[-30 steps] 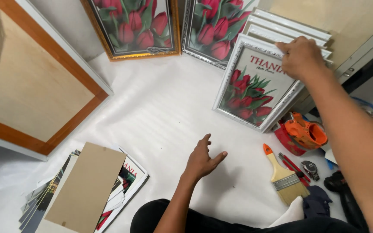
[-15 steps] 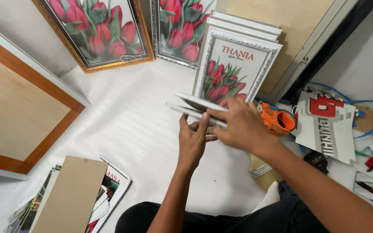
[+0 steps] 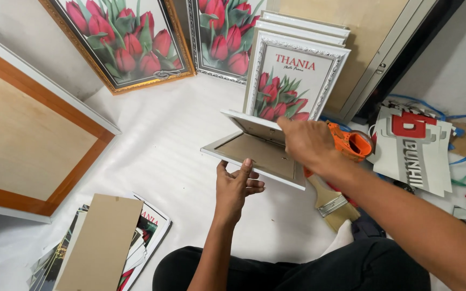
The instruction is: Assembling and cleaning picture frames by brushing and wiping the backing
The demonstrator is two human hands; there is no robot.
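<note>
I hold a small white picture frame (image 3: 254,152) face down above the white floor sheet, its brown backing board turned up. My left hand (image 3: 237,186) supports its near edge from below, fingers spread under it. My right hand (image 3: 307,141) grips the frame's far right side from above. Just behind stands a stack of like white frames (image 3: 297,75) with red tulip prints, leaning upright.
Two large tulip pictures (image 3: 130,43) lean at the back. A big wood-edged board (image 3: 22,140) lies left. Cardboard and prints (image 3: 103,242) are piled at front left. A paintbrush (image 3: 330,202), an orange tool (image 3: 354,144) and a printed bag (image 3: 413,153) lie right.
My right hand took one frame from the leaning stack and brought it down; my left hand rose from the sheet and now holds it flat, face down.
</note>
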